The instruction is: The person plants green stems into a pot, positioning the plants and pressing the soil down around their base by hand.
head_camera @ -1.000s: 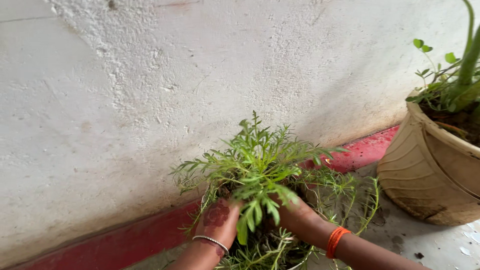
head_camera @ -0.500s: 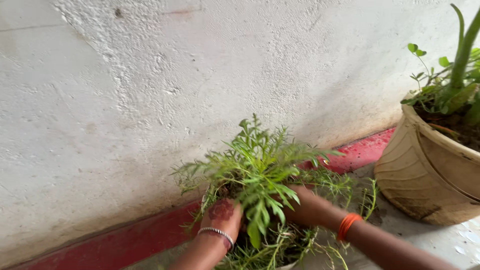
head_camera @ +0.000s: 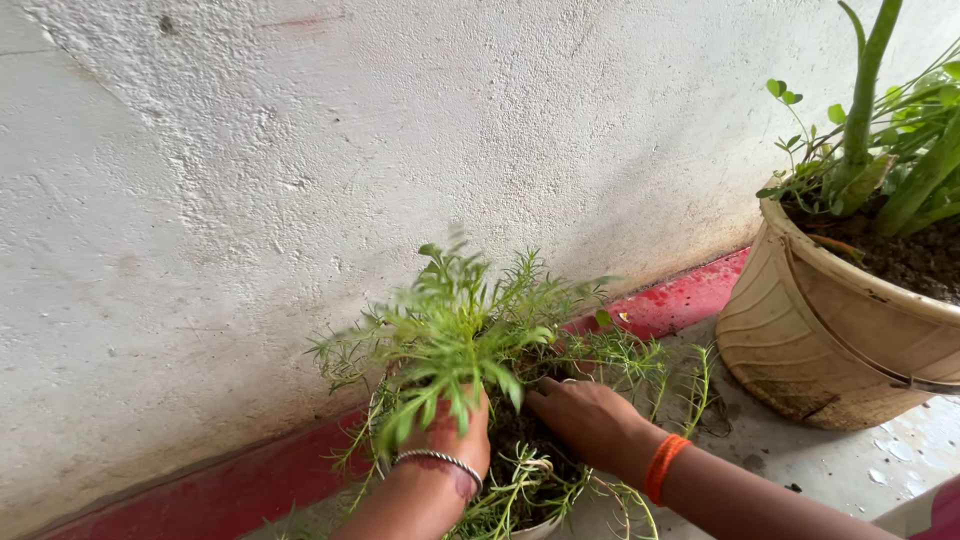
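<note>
A small green plant (head_camera: 455, 325) with feathery leaves stands in dark soil (head_camera: 520, 435) in a low pot near the bottom of the view. My left hand (head_camera: 450, 435), with a silver bangle on the wrist, is wrapped around the plant's base under the leaves. My right hand (head_camera: 590, 420), with an orange band on the wrist, rests palm down on the soil to the right of the stem, fingers together. Thin trailing stems (head_camera: 660, 370) spread around the pot and hide its rim.
A rough white wall (head_camera: 300, 150) with a red painted base strip (head_camera: 680, 300) runs just behind the plant. A large ribbed beige pot (head_camera: 800, 330) with soil and tall green plants (head_camera: 870, 110) stands at the right on the grey floor (head_camera: 860, 460).
The view has shifted left and down. My right hand came off the plant's stem and now lies flat on the soil. The plant has tipped slightly left in my left hand.
</note>
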